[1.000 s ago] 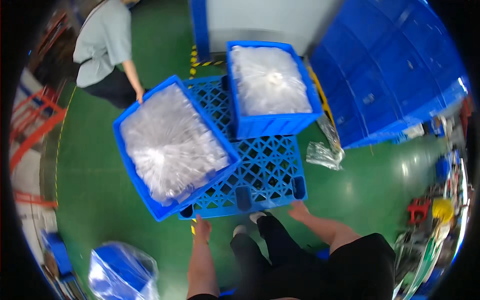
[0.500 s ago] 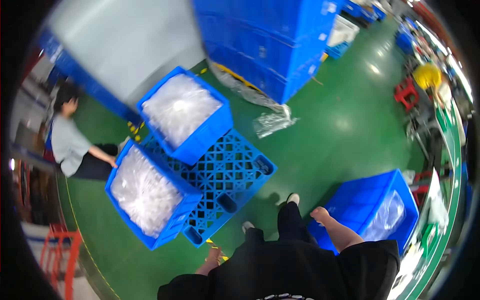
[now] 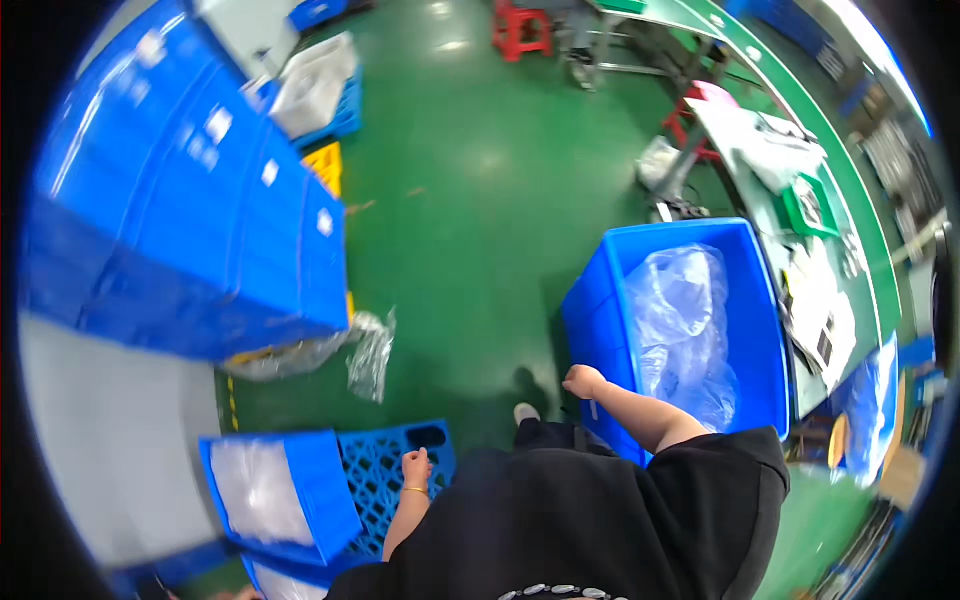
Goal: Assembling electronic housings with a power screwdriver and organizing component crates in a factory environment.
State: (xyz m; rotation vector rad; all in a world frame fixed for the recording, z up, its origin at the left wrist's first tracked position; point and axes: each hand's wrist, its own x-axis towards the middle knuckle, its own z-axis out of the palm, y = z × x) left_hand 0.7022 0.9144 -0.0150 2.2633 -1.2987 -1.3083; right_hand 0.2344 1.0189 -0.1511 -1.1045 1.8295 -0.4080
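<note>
My left hand (image 3: 417,468) hangs low, its fingers curled and nothing visible in it. It is in front of a blue lattice pallet (image 3: 362,462), apart from it. Just left of a large blue bin (image 3: 606,330), my right hand (image 3: 584,382) is loosely closed with nothing showing in it. Crumpled clear plastic bags (image 3: 683,325) lie inside that bin. On the pallet a blue crate (image 3: 325,497) holds a pale plastic-wrapped load (image 3: 258,490). Part of a second filled crate (image 3: 290,582) shows at the lower edge.
A tall stack of blue crates (image 3: 190,200) stands at left, with loose clear film (image 3: 373,355) on the green floor (image 3: 470,230) beside it. Along the right runs a worktable (image 3: 735,170) bearing a green tray (image 3: 810,207). A red stool (image 3: 522,30) stands far ahead.
My view has swung to the right. The pallet and filled crates have shifted to the lower left, and the blue bin is nearer. The other person is almost out of view.
</note>
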